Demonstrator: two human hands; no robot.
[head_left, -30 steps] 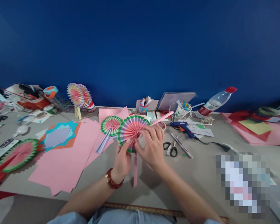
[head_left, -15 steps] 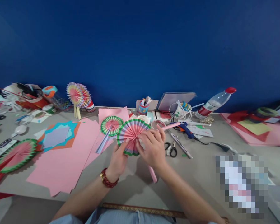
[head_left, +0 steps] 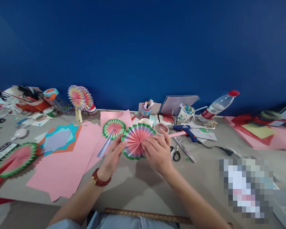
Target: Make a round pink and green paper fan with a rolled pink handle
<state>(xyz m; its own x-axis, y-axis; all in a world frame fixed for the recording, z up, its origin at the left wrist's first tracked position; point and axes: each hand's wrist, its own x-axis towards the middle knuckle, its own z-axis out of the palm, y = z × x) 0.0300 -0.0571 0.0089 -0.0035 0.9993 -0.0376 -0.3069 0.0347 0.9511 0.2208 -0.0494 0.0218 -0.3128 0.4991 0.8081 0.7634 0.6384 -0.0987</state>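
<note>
A round pleated paper fan (head_left: 135, 141), pink in the middle with lilac and a green rim, is held up over the table. My right hand (head_left: 158, 153) grips it near its centre and right side, fingers curled over the front. A pink paper strip (head_left: 177, 134) sticks out to the right from behind that hand. My left hand (head_left: 112, 158), with a red bead bracelet at the wrist, has thumb and fingers closed at the fan's left edge. Just behind lies a smaller green-rimmed fan (head_left: 113, 128) with lilac strips below it.
Pink sheets (head_left: 69, 165) and a stack of coloured squares (head_left: 58, 140) lie left. Scissors (head_left: 176, 154), a pen (head_left: 184, 149), a blue glue gun (head_left: 189, 132) and a tilted bottle (head_left: 218, 106) are to the right. A pen cup (head_left: 146, 110) stands at the back.
My left hand has slid left and out to the fan's edge. The fan and my right hand have shifted slightly right, and the pink strip has swung lower.
</note>
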